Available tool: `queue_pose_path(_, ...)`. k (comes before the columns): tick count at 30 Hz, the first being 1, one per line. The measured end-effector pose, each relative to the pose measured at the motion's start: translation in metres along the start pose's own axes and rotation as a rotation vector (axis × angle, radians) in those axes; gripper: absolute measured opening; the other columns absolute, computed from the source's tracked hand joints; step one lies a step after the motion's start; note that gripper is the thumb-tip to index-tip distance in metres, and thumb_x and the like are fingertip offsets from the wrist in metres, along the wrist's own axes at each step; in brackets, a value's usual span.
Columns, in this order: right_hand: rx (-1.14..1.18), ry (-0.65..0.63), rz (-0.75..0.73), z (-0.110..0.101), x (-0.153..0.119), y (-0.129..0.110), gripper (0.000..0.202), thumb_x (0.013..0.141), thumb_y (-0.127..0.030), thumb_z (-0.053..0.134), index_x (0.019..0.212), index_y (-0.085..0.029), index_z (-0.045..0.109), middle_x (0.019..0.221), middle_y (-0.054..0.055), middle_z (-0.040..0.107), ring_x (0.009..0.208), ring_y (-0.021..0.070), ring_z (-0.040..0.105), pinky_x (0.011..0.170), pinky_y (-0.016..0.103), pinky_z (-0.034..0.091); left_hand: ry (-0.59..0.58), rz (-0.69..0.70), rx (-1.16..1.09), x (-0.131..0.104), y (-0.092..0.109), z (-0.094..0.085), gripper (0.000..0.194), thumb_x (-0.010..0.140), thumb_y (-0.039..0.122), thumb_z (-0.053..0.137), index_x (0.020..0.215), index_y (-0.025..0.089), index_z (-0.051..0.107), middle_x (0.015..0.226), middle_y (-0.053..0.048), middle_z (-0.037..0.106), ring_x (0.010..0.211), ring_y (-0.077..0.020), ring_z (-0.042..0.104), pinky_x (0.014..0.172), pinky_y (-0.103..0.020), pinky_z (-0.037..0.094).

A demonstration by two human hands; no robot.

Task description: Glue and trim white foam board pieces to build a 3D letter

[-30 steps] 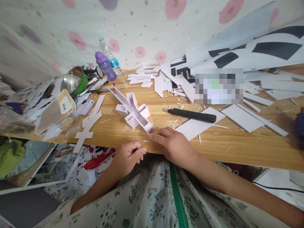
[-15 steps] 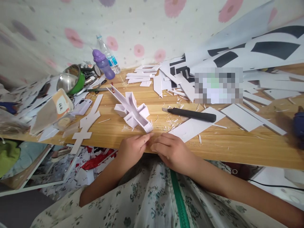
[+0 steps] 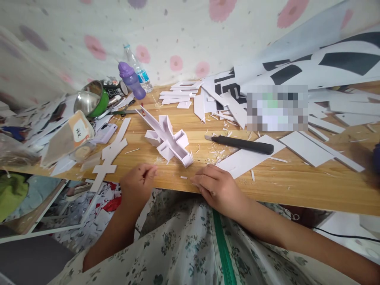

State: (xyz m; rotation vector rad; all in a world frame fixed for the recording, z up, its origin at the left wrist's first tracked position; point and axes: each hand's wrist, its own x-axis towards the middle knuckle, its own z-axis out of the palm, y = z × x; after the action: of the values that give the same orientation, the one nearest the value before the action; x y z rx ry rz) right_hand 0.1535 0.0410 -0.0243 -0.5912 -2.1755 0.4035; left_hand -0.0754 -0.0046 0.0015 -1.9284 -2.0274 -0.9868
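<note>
Above the table's front edge is my left hand (image 3: 138,182), its fingers curled and thumb pressed in; whatever it may hold does not show. My right hand (image 3: 218,188) lies palm down at the same edge with fingers bent together, their tips hidden. Between the hands lies a tiny white strip (image 3: 183,177). Just beyond is a white foam-board model (image 3: 168,138), an open channel with box-like side arms, standing apart from both hands. A black-handled craft knife (image 3: 242,144) rests across a white board (image 3: 237,162), its blade pointing left.
Flat white cutouts (image 3: 111,154) lie at left, near a phone (image 3: 104,133) and a green pot (image 3: 102,101). A purple bottle (image 3: 132,81) and a water bottle (image 3: 142,75) stand behind. White board pieces (image 3: 307,148) and shavings (image 3: 218,148) are scattered at right.
My left hand has drawn away to the left from my right hand. The tiny white strip now shows between them. My right hand has barely moved.
</note>
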Motion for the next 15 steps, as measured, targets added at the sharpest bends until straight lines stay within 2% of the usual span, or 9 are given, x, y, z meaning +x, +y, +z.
queue_pose_path(4,0.041,0.017,0.023,0.0,-0.001,-0.003,0.018,0.088,-0.012,0.048,0.089,-0.016,0.065,0.079,0.008,0.066,0.073,0.0175,0.058,0.064,0.03,0.05,0.159,-0.308,-0.051,0.01,-0.005,-0.018,0.016,0.082,0.028,0.056,0.071,0.019,0.063,0.06,0.004,0.066,0.061,-0.0139,0.064,0.065,-0.028,0.05)
queue_pose_path(6,0.038,0.024,0.021,-0.002,0.0,-0.004,0.018,0.088,-0.012,0.048,0.088,-0.016,0.065,0.079,0.008,0.066,0.072,0.0173,0.058,0.064,0.03,0.05,0.244,-0.351,-0.174,0.014,-0.008,-0.024,0.017,0.084,0.027,0.054,0.072,0.018,0.062,0.068,0.003,0.067,0.066,-0.0146,0.064,0.069,-0.031,0.051)
queue_pose_path(8,-0.001,-0.001,0.015,-0.007,0.002,-0.004,0.015,0.088,-0.016,0.05,0.088,-0.015,0.065,0.077,0.007,0.066,0.07,0.0179,0.058,0.063,0.031,0.05,0.301,-0.277,-0.261,0.016,-0.011,-0.025,0.017,0.084,0.024,0.055,0.068,0.018,0.059,0.076,0.001,0.067,0.075,-0.0157,0.064,0.075,-0.034,0.051)
queue_pose_path(10,-0.08,-0.028,0.038,-0.016,0.004,0.002,0.014,0.088,-0.02,0.053,0.091,-0.014,0.066,0.078,0.008,0.067,0.07,0.0195,0.059,0.064,0.033,0.05,0.339,-0.137,-0.242,0.015,-0.012,-0.023,0.021,0.08,0.021,0.059,0.06,0.017,0.054,0.078,0.0,0.066,0.078,-0.0161,0.063,0.08,-0.036,0.05)
queue_pose_path(12,-0.19,-0.024,0.102,-0.031,0.007,0.013,0.015,0.088,-0.02,0.053,0.093,-0.014,0.066,0.083,0.009,0.067,0.074,0.0213,0.06,0.066,0.034,0.051,0.315,-0.007,-0.186,0.014,-0.012,-0.017,0.022,0.078,0.017,0.061,0.058,0.017,0.051,0.078,-0.001,0.066,0.077,-0.0157,0.062,0.079,-0.035,0.05)
queue_pose_path(15,-0.397,0.001,0.205,-0.058,0.007,0.032,0.017,0.087,-0.016,0.05,0.088,-0.014,0.067,0.086,0.01,0.068,0.077,0.0228,0.061,0.068,0.036,0.052,0.25,0.118,-0.192,0.012,-0.008,-0.006,0.01,0.078,0.014,0.06,0.07,0.018,0.058,0.081,-0.002,0.067,0.079,-0.0162,0.063,0.08,-0.034,0.051)
